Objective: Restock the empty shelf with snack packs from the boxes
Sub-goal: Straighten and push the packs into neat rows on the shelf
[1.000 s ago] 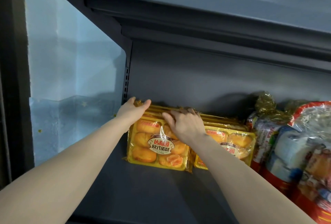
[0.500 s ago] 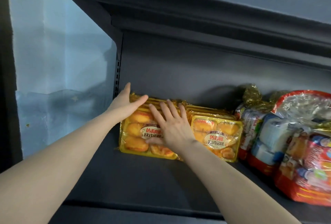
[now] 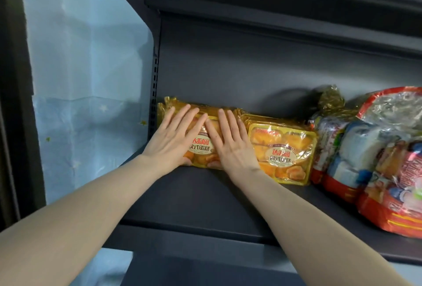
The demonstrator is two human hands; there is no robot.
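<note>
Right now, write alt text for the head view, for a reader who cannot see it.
A person's left hand and right hand press flat on a yellow cake pack at the left end of a dark shelf. A second yellow pack lies beside it, then red-and-clear snack bags further right.

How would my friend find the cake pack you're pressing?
Go to the left end of the dark grey shelf. Of two yellow cake packs there, it's the left pack, not the right pack: left hand and right hand lie flat on it.
</note>
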